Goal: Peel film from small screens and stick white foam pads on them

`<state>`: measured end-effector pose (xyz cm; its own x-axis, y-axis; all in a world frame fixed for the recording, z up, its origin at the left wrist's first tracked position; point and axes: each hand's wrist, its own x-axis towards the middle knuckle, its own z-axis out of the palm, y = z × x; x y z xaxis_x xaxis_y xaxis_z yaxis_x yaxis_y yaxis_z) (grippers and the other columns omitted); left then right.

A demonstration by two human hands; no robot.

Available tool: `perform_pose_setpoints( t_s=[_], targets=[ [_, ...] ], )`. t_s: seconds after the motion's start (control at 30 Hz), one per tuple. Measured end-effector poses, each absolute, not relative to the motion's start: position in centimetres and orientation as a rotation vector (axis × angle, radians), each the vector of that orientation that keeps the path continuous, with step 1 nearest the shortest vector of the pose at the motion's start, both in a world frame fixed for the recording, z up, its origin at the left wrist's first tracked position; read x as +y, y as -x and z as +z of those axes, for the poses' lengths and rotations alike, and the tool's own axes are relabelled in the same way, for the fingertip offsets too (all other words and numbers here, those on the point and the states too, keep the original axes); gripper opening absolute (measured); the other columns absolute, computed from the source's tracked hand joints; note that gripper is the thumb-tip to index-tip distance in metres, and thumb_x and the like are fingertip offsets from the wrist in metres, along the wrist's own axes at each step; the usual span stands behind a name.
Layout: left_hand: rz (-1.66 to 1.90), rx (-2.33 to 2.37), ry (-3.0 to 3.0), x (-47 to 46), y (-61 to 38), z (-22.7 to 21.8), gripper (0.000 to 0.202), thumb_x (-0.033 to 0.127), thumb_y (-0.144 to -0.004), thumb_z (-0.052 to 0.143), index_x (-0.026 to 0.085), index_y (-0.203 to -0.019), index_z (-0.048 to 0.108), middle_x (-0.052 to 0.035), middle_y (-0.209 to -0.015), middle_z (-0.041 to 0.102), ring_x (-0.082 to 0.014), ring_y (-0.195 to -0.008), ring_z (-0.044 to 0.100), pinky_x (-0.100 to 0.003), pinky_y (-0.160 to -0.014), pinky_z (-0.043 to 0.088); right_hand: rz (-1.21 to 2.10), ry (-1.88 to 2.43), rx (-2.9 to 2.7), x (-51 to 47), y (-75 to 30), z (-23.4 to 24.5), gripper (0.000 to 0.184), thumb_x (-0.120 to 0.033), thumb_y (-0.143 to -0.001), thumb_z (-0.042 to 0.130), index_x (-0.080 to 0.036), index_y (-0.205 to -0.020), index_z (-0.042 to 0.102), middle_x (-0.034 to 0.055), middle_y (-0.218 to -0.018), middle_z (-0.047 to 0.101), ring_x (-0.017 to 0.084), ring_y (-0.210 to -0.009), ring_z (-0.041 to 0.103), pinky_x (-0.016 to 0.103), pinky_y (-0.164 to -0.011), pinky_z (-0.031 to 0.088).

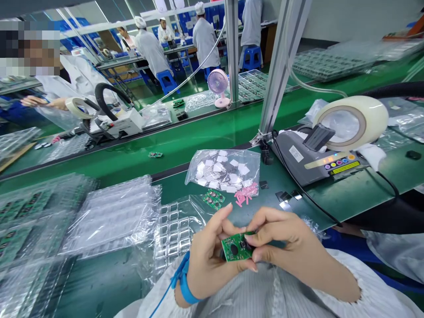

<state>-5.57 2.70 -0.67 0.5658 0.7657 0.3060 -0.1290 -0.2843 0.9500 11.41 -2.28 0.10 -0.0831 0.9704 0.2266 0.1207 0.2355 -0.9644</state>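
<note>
The green circuit board sits between both hands, component face up, long axis running left to right. The left hand curls half-closed along its edges; the right hand pinches its right end, seemingly on a dark part.

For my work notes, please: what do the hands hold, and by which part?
A green circuit board: the left hand holds it by the edges, the right hand by its right end.
</note>
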Motion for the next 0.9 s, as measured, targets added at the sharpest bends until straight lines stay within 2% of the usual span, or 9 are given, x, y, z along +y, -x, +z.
perform_pose_setpoints(
  t_s=[0.13, 0.2, 0.3, 0.37, 0.5, 0.63, 0.77, 0.83, 0.9],
  targets=[
    [0.869, 0.535, -1.559, 3.0, 5.3, -0.3, 0.087, 0.013, -0.061, 0.077, 0.041, -0.132, 0.035, 0.0051, -0.086, 0.057, -0.0062, -0.067, 0.060, -0.013, -0.061, 0.051, 0.859, 1.129, -1.557, -2.4, -11.8, -0.1, 0.011, -0.032, -0.083, 0.062, -0.022, -0.083, 0.068, 0.0000, -0.082, 0.062, 0.008, -0.067, 0.059, 0.018, -0.057, 0.049],
    [0.796, 0.561, -1.483, 3.4, 5.2, 0.0, 0.087, 0.013, -0.060, 0.077, 0.042, -0.131, 0.036, 0.0034, -0.095, 0.055, -0.0090, -0.079, 0.062, -0.017, -0.069, 0.053, 0.662, 1.235, -1.624, -2.3, -12.2, -0.1, 0.018, -0.036, -0.084, 0.059, -0.024, -0.097, 0.064, 0.0002, -0.084, 0.066, 0.010, -0.073, 0.062, 0.020, -0.062, 0.051],
    [0.652, 0.527, -1.294, 4.0, 5.0, 0.1, 0.085, 0.023, -0.056, 0.081, 0.040, -0.129, 0.040, 0.0001, -0.106, 0.052, -0.0155, -0.092, 0.060, -0.026, -0.079, 0.054, 0.356, 1.416, -1.685, -2.0, -12.7, 0.0, 0.036, -0.043, -0.086, 0.054, -0.024, -0.117, 0.051, 0.0000, -0.084, 0.069, 0.013, -0.079, 0.064, 0.023, -0.070, 0.053],
    [0.591, 0.517, -1.166, 4.3, 4.9, 0.1, 0.073, 0.028, -0.061, 0.078, 0.037, -0.126, 0.044, -0.0002, -0.102, 0.054, -0.0149, -0.089, 0.061, -0.028, -0.080, 0.054, 0.243, 1.448, -1.717, -1.8, -12.8, -0.1, 0.038, -0.043, -0.089, 0.049, -0.024, -0.121, 0.046, 0.0004, -0.086, 0.069, 0.014, -0.081, 0.064, 0.023, -0.072, 0.053],
    [0.637, 0.675, -1.130, 3.9, 4.5, 0.2, 0.048, 0.025, -0.078, 0.063, 0.029, -0.123, 0.046, 0.0034, -0.077, 0.057, -0.0096, -0.073, 0.063, -0.022, -0.074, 0.052, 0.160, 1.397, -1.794, -1.8, -12.4, -0.7, 0.034, -0.031, -0.091, 0.049, -0.025, -0.124, 0.042, 0.0010, -0.091, 0.067, 0.014, -0.085, 0.062, 0.025, -0.074, 0.052],
    [0.673, 0.828, -1.143, 3.6, 4.2, -0.1, 0.045, 0.027, -0.079, 0.062, 0.024, -0.120, 0.047, 0.0034, -0.078, 0.055, -0.0110, -0.069, 0.064, -0.024, -0.070, 0.052, 0.162, 1.456, -1.834, -2.0, -12.2, -1.4, 0.042, -0.028, -0.091, 0.048, -0.028, -0.131, 0.035, 0.0013, -0.092, 0.064, 0.016, -0.084, 0.061, 0.026, -0.069, 0.053],
    [0.558, 0.776, -1.114, 4.9, 4.3, -1.1, 0.052, 0.032, -0.073, 0.068, 0.022, -0.120, 0.047, 0.0034, -0.072, 0.057, -0.0131, -0.069, 0.064, -0.028, -0.068, 0.050, 0.228, 1.430, -2.010, -1.7, -12.7, -1.8, 0.049, -0.024, -0.094, 0.042, -0.025, -0.139, 0.025, 0.0048, -0.100, 0.063, 0.020, -0.089, 0.059, 0.033, -0.076, 0.052],
    [0.435, 0.758, -1.069, 5.8, 4.2, -1.6, 0.045, 0.035, -0.069, 0.071, 0.019, -0.108, 0.056, 0.0035, -0.068, 0.059, -0.0114, -0.066, 0.061, -0.026, -0.066, 0.048, 0.290, 1.378, -2.150, -1.4, -12.9, -1.8, 0.051, -0.021, -0.094, 0.040, -0.023, -0.142, 0.022, 0.0062, -0.103, 0.062, 0.020, -0.094, 0.058, 0.034, -0.080, 0.051],
    [0.327, 0.749, -1.071, 6.6, 4.1, -1.8, 0.030, 0.035, -0.063, 0.074, 0.015, -0.083, 0.063, 0.0022, -0.064, 0.061, -0.0100, -0.062, 0.059, -0.025, -0.063, 0.046, 0.316, 1.318, -2.278, -1.1, -12.9, -1.8, 0.052, -0.017, -0.094, 0.039, -0.021, -0.143, 0.021, 0.0063, -0.099, 0.062, 0.020, -0.094, 0.057, 0.033, -0.080, 0.051]
  ],
)
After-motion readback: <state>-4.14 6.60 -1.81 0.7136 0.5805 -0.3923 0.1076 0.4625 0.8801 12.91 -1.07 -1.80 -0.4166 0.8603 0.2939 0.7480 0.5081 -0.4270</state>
